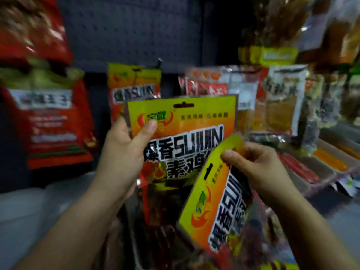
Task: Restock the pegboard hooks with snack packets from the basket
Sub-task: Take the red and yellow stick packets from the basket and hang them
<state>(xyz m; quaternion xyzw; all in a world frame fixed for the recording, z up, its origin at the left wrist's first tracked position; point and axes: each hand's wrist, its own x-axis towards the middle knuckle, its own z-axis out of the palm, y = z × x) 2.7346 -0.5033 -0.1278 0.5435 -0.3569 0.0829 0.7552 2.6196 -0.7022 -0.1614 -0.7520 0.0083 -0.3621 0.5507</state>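
My left hand (124,149) grips an upright yellow-and-orange snack packet (185,121) by its left edge, thumb on the front. My right hand (259,164) pinches a second packet of the same kind (216,207) at its top corner; this one is tilted and overlaps the first packet's lower right. A third matching packet (134,84) hangs on a hook of the dark pegboard (132,30) just behind. Below my hands lie more packets, blurred; the basket itself I cannot make out.
A large red packet (50,117) hangs at the left. Red and clear packets (210,84) and brown snack bags (282,98) hang to the right. Trays with red and orange sticks (311,168) sit on a shelf at the lower right.
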